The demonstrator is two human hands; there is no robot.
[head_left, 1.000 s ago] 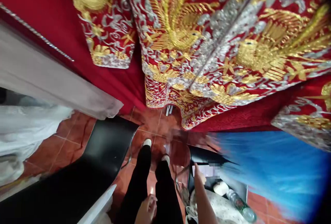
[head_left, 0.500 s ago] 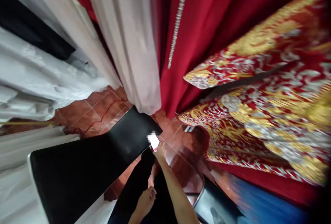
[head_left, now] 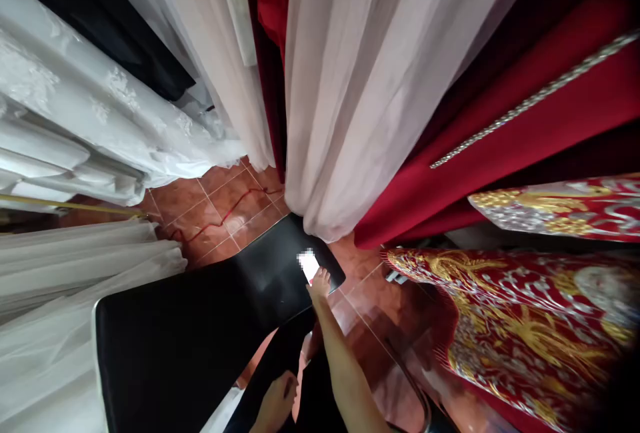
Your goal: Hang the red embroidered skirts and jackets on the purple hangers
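Observation:
My right hand (head_left: 319,283) reaches forward with its fingers closed around the lower edge of a phone (head_left: 310,268) with a bright white screen. The phone is over the end of a black padded bench (head_left: 280,273); whether it touches the surface I cannot tell. Part of the screen is pixelated. My left hand (head_left: 277,401) is near my black trousers (head_left: 287,346), its fingers curled in. Whatever the left fingers may hold is hidden.
White lace gowns (head_left: 115,93) and pale tulle (head_left: 345,100) hang ahead and to the left. On the right hang a red gown (head_left: 510,133) and gold-embroidered red garments (head_left: 525,313). A red cord (head_left: 220,221) lies across the tiled floor (head_left: 210,196).
The view has turned left, so the hanging clothes and bench appear farther right. My right hand has moved slightly with the phone, farther over the bench. The left hand stays curled.

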